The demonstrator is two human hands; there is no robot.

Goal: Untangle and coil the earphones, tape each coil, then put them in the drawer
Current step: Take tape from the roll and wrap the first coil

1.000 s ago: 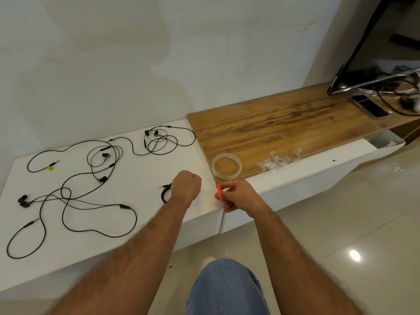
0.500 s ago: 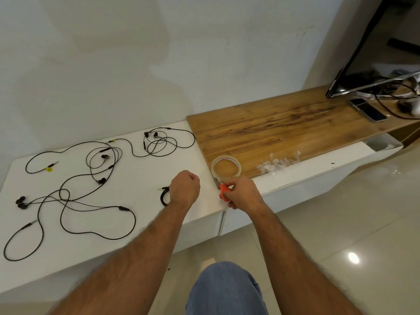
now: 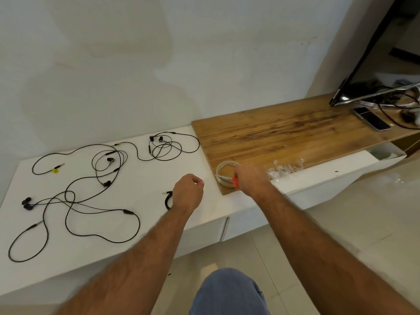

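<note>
Meanwhile, hands [image 3: 188, 192] on coil [image 3: 167, 201], tape [image 3: 225, 172].

Loose earphone cables [image 3: 75, 196] sprawl over the left and far part of the white counter [image 3: 145, 185], so you have bare room only near its front edge and middle. On the wooden top [image 3: 284, 137], the tape roll [image 3: 223, 172] and crumpled plastic scraps [image 3: 284, 170] crowd the near edge; farther back lies open up to the phone [image 3: 371, 119].
</note>
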